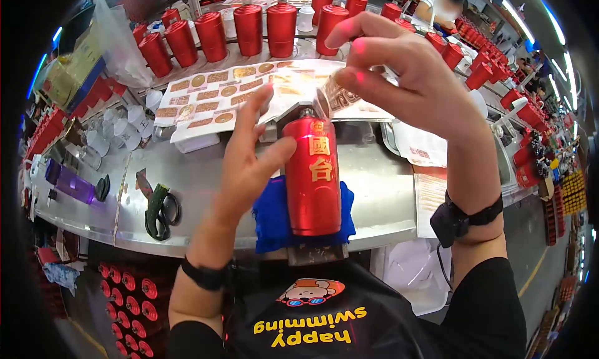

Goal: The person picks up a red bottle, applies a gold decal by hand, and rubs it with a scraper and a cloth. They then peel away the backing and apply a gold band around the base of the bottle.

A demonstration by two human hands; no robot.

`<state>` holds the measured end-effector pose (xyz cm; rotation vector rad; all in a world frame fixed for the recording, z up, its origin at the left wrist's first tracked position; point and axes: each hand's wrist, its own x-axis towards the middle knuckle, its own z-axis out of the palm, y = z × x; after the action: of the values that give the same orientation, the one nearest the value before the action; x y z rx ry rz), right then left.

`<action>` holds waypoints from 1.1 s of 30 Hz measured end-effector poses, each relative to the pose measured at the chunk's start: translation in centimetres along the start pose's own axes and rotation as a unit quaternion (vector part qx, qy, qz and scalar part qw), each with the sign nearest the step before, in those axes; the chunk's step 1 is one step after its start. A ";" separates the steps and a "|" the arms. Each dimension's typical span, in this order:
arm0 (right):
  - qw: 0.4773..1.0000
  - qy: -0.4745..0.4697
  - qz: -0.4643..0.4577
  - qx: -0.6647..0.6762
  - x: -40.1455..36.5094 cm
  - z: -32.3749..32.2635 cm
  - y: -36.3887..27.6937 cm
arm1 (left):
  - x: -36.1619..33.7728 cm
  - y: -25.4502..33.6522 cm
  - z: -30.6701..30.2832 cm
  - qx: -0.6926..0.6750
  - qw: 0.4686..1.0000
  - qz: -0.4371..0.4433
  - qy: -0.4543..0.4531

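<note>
A red bottle [312, 196] with gold characters lies tilted on a blue cloth [268, 218], its neck pointing away from me against a metal rest. My left hand [246, 162] is just left of the bottle, fingers apart, thumb right at its upper side. Raised above and to the right, my right hand [415, 78] is curled, thumb and fingers at a small clear decal sheet [342, 100] with brown print. That sheet hangs close over the bottle's neck. Behind the bottle spreads a larger sheet of printed decals [212, 97].
Several red bottles [248, 31] stand along the back. Scissors with a dark-wrapped handle [157, 212] and a purple bottle [68, 181] lie on the left of the metal table [206, 225]. Clear cups [128, 134] cluster there too. Another person [440, 12] sits at the far right.
</note>
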<state>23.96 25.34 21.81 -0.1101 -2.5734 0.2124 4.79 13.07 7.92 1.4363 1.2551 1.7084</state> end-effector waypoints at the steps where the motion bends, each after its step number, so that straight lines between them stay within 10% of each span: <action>1: 0.999 -0.006 -0.003 0.033 0.0 -0.4 -1.1 | 0.8 1.0 -0.1 -0.039 0.998 -0.015 -0.056; 6: 0.999 0.026 0.000 0.021 -2.9 -1.6 -3.9 | 0.6 1.7 -0.9 -0.059 0.949 -0.060 -0.305; 16: 0.910 0.048 0.320 0.260 -15.6 8.9 -4.8 | -5.6 1.2 -2.2 -0.024 0.913 -0.293 -0.282; 33: 0.915 0.036 0.305 0.261 -17.1 14.0 -3.3 | -4.8 0.6 -1.0 -0.005 0.935 -0.266 -0.233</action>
<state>30.83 18.23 1.82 -0.7010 -2.2428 1.0892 5.16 8.33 6.46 1.2428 1.2133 0.9444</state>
